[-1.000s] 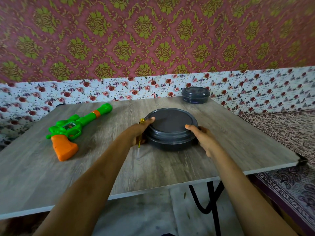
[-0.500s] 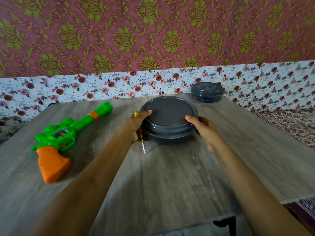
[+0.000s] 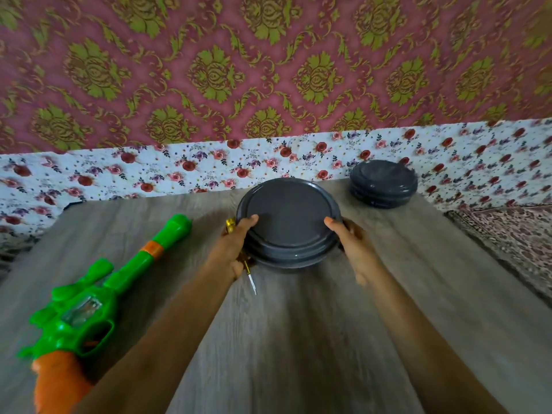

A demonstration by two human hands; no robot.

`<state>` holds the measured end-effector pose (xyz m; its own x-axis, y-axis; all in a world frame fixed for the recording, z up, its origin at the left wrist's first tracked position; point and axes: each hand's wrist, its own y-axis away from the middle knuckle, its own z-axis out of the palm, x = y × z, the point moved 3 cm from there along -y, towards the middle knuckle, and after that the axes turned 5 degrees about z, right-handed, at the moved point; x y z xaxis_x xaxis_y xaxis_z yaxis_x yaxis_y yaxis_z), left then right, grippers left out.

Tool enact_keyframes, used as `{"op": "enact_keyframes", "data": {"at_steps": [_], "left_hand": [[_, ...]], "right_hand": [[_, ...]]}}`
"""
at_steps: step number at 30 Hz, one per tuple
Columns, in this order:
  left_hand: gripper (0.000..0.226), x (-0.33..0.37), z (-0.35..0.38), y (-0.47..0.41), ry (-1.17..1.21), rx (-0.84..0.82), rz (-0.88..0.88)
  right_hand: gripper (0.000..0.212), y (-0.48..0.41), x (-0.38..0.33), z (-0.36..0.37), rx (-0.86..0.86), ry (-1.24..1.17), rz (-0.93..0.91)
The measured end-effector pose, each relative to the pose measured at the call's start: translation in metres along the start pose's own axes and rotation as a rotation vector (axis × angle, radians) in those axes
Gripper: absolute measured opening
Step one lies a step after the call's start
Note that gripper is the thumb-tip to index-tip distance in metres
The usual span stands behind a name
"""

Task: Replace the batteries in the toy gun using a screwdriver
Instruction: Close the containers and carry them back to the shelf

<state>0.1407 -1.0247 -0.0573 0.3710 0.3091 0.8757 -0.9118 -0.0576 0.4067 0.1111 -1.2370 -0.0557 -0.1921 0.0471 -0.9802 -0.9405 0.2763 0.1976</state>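
**A:** Where is the toy gun?

**B:** The toy gun (image 3: 98,297) lies on its side on the table (image 3: 298,348) at your left. Its orange grip is nearest you and its green barrel points away toward the wall. It is well apart from both your hands.

**A:** And the screwdriver?

**B:** Your left hand (image 3: 234,249) is curled round the screwdriver (image 3: 252,280). The yellow handle shows above your knuckles and the metal shaft pokes out toward you. That hand's thumb also presses the lid of the round grey container (image 3: 288,225). Your right hand (image 3: 352,243) clamps the opposite side, thumb on the rim and fingers wrapped behind.

**A:** Anything beyond that?

**B:** A smaller grey container (image 3: 383,183) stands at the table's far right, against the flowered wall (image 3: 179,171).
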Motion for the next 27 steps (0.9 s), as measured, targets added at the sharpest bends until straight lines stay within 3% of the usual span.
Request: {"op": "enact_keyframes", "data": {"at_steps": [4,7,17,24,27], "left_hand": [[0.016,0.025,0.006,0.032,-0.038,0.017,-0.089],[0.016,0.042,0.008,0.057,-0.064,0.025,-0.17],[0.013,0.064,0.035,0.078,-0.089,0.044,-0.216],[0.007,0.058,0.074,0.05,-0.061,0.135,-0.173],[0.006,0.049,0.085,0.037,-0.018,0.166,-0.129]], "right_hand": [[0.006,0.021,-0.034,-0.003,0.024,-0.03,0.069],[0.002,0.041,-0.054,-0.004,0.04,-0.021,0.111],[0.054,0.043,-0.07,-0.049,0.152,-0.069,0.315],[0.046,-0.027,-0.06,-0.096,0.181,0.022,0.429],[0.033,-0.064,-0.052,-0.114,0.251,0.018,0.455]]}}
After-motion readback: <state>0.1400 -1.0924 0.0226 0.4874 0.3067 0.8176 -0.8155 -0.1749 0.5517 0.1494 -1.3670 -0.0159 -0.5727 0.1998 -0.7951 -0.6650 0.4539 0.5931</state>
